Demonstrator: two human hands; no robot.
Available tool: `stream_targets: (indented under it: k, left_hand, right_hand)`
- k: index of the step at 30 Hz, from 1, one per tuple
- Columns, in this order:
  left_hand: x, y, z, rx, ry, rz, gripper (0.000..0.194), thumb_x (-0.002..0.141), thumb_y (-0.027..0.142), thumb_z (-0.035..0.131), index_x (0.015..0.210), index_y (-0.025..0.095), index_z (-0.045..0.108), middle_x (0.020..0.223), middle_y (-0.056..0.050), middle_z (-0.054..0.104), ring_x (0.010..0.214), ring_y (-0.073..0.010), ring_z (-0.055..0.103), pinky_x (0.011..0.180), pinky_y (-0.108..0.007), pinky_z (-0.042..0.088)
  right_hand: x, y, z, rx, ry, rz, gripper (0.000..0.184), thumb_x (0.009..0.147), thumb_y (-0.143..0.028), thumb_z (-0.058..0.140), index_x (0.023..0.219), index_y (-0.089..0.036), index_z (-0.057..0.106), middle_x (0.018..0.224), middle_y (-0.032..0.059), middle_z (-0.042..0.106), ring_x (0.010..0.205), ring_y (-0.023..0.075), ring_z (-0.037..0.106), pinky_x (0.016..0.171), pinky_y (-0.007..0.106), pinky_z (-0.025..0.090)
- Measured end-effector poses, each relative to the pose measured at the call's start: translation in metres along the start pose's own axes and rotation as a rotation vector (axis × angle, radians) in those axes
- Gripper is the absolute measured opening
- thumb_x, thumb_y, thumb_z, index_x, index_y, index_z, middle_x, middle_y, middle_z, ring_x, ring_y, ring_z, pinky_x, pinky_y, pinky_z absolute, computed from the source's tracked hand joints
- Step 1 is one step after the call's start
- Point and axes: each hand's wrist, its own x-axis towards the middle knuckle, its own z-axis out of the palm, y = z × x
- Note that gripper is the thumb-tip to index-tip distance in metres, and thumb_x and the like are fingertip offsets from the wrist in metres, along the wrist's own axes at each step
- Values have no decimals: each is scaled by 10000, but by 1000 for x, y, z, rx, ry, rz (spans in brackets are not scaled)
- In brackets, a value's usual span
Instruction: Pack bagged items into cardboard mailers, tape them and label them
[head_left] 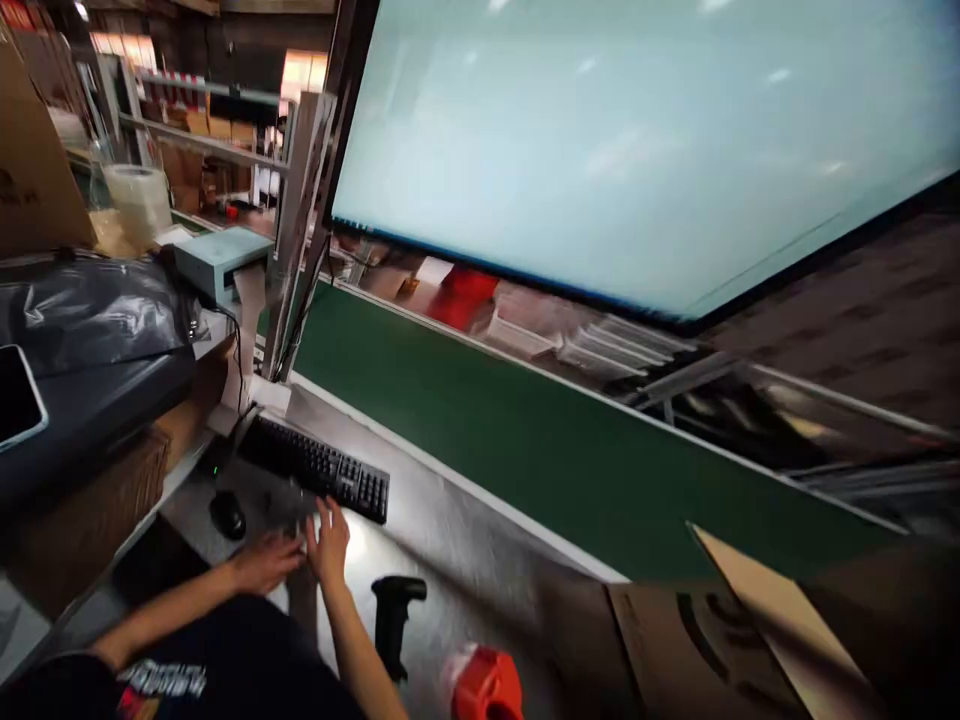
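Just in front of my body, above the metal worktop (480, 560), my left hand (268, 562) and my right hand (328, 540) come together with fingertips nearly touching. Both hands look closed around something small, perhaps clear and glinting, too blurred to name. The right fingertips are close to the lower edge of the black keyboard (315, 465). A black mouse (227, 515) lies to the left, beyond my left hand. To the right of my right forearm is a black handheld scanner (394, 620), with a red tape dispenser (487, 685) nearer the bottom edge.
A large monitor (615, 150) hangs above a green panel (465, 410). An open cardboard box (697, 640) stands at right. On the left are a grey label printer (223, 258), black plastic film (105, 310), a phone (19, 395) and a tape roll (139, 195).
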Motion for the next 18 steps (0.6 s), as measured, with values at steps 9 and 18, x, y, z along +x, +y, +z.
stream_targets:
  k: [9,18]
  left_hand:
    - [-68,-49,-44,-64,315,-777,449,1010,280,442,1361,137,682,1377,-221,686,1285,-364,630,1101,-551,481]
    - [-122,-91,-1,-37,906,-937,641,933,500,433,1573,483,422,1114,-3,776,1061,-411,777,915,-621,645]
  right_hand:
    - [23,-27,36,66,-364,130,400,994,-136,468,1319,6,651,1358,185,645,1283,229,509,1142,385,408]
    - [11,-111,72,238,-460,-539,701,728,-573,722,1419,-497,633,1322,32,755,1169,389,727,797,503,648]
